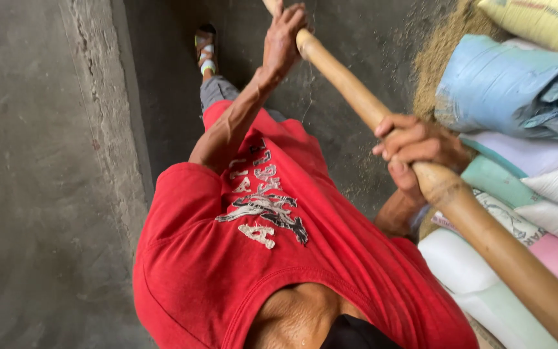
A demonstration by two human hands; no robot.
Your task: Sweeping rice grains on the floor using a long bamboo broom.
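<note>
Looking straight down, I'm seeing both hands wrapped on a long wooden pole point(356, 97) that is running diagonally from the top middle down to the lower right corner. My left hand point(284, 35) is gripping it far out near the top of the view, arm stretched, fingers curled round the shaft. My right hand point(418, 145) is clamping it closer in, fingers closed tight over the top and thumb pressing along the wood; nothing else is in either hand.

Stacked sacks point(531, 187) are filling the right side, lying on one another: a yellowish one at the top corner, a crumpled pale blue one point(505, 87) under it, then white, mint green and pink ones lower down. All are looking full, but I cannot tell what is in them. A heap of brown husk-like grain point(444, 48) is sitting loose on the floor point(40, 194) just beside the blue sack, with flecks scattering across the concrete near the pole. I'm also catching a red shirt point(253, 258) and one sandalled foot point(206, 48) near the top.
</note>
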